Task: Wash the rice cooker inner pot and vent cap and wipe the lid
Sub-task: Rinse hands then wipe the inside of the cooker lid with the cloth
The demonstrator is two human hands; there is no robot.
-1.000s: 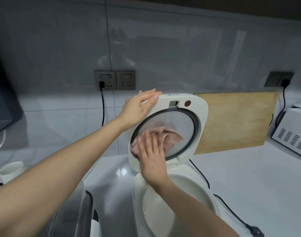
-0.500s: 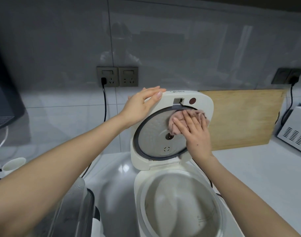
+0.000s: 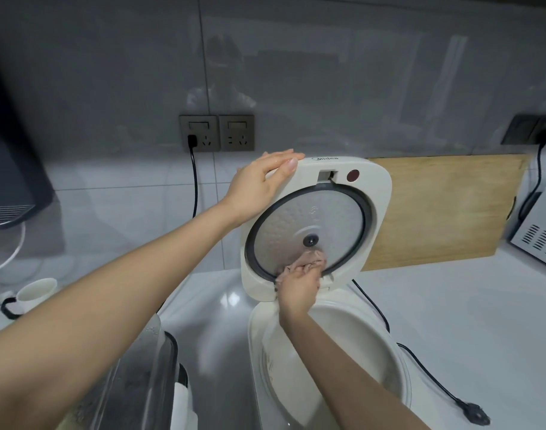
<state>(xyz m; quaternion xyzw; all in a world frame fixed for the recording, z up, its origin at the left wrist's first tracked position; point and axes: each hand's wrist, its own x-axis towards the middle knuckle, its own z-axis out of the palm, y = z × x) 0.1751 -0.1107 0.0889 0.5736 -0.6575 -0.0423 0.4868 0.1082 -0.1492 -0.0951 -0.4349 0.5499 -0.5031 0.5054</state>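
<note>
On raised lid [image 3: 374,193], pink cloth [image 3: 309,260] bunched

Single head cam, looks fwd/down, close on open lid [image 3: 315,225], counter [image 3: 451,305].

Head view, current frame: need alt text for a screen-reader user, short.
A person's right hand presses a pink cloth against the lower inner face of an open, upright rice cooker lid, while the left hand steadies the lid's top corner. The white cooker body sits open below on a white counter, with a wooden cutting board leaning on the wall behind.
</note>
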